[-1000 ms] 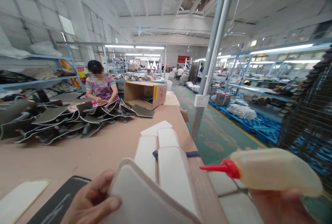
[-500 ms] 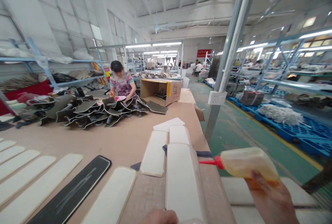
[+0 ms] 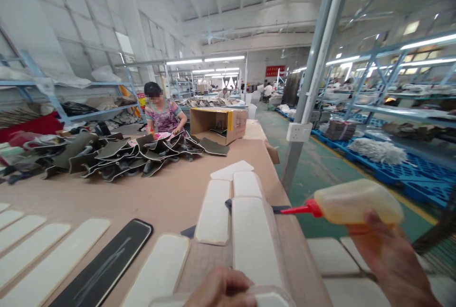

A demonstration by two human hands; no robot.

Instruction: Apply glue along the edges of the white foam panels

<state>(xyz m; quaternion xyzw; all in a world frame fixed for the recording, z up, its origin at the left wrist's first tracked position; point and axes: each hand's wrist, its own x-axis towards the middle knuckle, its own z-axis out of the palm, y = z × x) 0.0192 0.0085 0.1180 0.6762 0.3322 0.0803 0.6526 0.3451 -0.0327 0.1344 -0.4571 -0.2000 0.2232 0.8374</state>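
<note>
My right hand [image 3: 392, 250] is wrapped round a translucent glue bottle [image 3: 356, 200], which lies tilted nearly level. Amber liquid shows in it, and its red nozzle [image 3: 302, 209] points left, over the table's right edge. At the bottom centre, the curled fingers of my left hand [image 3: 224, 288] grip a white panel [image 3: 272, 299] with a pale rim; most of it is out of frame or hidden. Just beyond, a stack of long white panels [image 3: 254, 240] runs away from me. To the left lies a black panel [image 3: 107, 262] with a glossy squiggle on its face.
More white panels [image 3: 60, 264] lie in a row on the brown table [image 3: 171, 193]. A pile of dark padded pieces [image 3: 142, 153] and an open cardboard box [image 3: 237, 126] stand farther back, near a co-worker [image 3: 164, 112]. A metal post [image 3: 311, 79] rises beyond the table's right edge.
My left hand has come up farther into view, with the white panel in its fingers. My right hand has moved right and slightly up with the glue bottle.
</note>
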